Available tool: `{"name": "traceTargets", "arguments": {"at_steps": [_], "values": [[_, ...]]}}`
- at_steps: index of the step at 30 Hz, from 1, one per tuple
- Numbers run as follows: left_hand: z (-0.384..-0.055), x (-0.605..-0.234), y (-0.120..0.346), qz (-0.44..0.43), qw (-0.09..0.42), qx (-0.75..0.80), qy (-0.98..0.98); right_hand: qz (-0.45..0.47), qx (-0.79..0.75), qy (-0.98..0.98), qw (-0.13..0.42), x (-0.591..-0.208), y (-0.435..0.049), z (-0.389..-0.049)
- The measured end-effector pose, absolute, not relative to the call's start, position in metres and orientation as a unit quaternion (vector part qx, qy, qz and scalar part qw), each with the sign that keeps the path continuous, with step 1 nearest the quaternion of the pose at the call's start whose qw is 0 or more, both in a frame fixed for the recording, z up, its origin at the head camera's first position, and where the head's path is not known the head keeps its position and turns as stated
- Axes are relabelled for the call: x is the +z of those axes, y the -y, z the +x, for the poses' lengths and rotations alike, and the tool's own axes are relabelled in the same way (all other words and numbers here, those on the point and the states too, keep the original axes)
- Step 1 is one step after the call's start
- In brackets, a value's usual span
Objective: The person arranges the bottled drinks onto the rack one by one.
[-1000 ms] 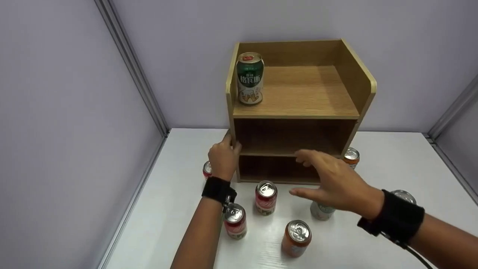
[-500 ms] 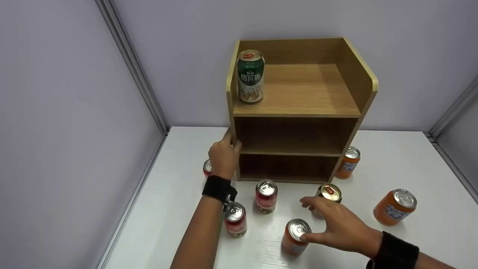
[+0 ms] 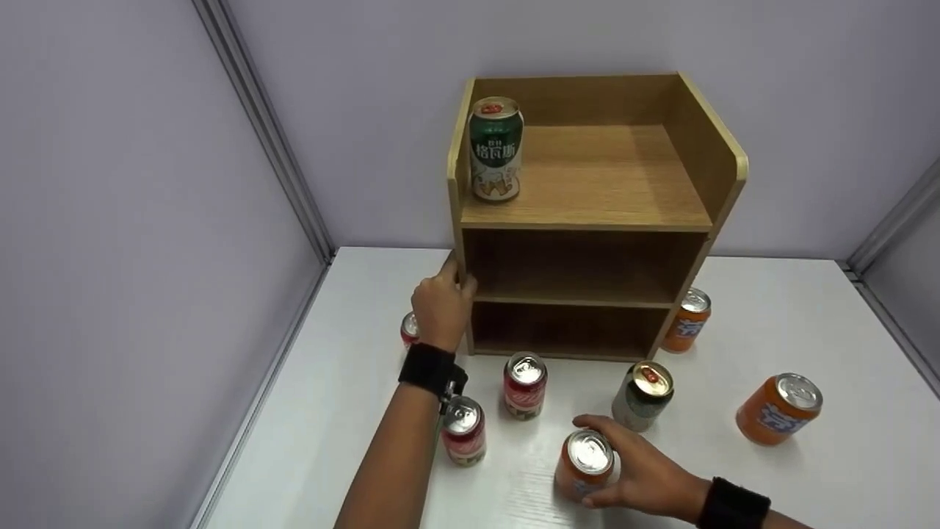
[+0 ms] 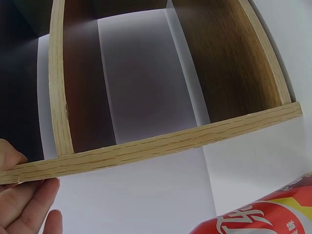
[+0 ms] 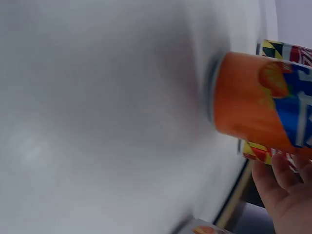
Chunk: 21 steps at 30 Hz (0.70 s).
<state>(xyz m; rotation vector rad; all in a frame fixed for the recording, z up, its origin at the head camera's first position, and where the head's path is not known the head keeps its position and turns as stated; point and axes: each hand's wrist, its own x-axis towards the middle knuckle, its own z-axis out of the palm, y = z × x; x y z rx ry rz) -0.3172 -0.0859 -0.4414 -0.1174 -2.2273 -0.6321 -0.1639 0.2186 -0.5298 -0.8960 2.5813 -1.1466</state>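
Observation:
My left hand (image 3: 442,308) grips the left side panel of a small wooden shelf (image 3: 587,220). In the left wrist view, fingers and thumb (image 4: 9,156) lie on both sides of its edge. Low at the front, my right hand (image 3: 639,470) is around an orange soda can (image 3: 584,466) upright on the table, its forefinger behind the can and its thumb at the near side. The right wrist view shows straight fingers (image 5: 273,185) right beside the orange can. On the shelf's top level, at the left, stands a green and white can (image 3: 496,150).
Two red cans (image 3: 524,386) stand before the shelf; another (image 3: 410,328) is partly hidden behind my left hand. A dark green and white can (image 3: 642,397) stands near my right hand. Two more orange cans (image 3: 780,409) are at the right. Walls enclose the white table (image 3: 316,411).
My right hand has come down from in front of the shelf toward the near table and now surrounds the orange can. The left hand stays on the shelf.

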Motion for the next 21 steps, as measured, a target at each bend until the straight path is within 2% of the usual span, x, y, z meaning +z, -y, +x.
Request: {"name": "traceTargets", "arguments": {"at_steps": [7,13,21], "values": [[-0.316,-0.442,0.085,-0.045,0.397,-0.249,0.882,-0.293,-0.455,-0.837,0.075,-0.548,-0.215,-0.161],[-0.316,-0.440,0.085,-0.040,0.396,-0.249,0.883,-0.303,-0.455,-0.836,0.042,-0.552,-0.214,-0.160],[-0.316,-0.440,0.086,-0.035,0.394,-0.248,0.884,-0.293,-0.476,-0.828,0.048,-0.558,-0.217,-0.159]]}}
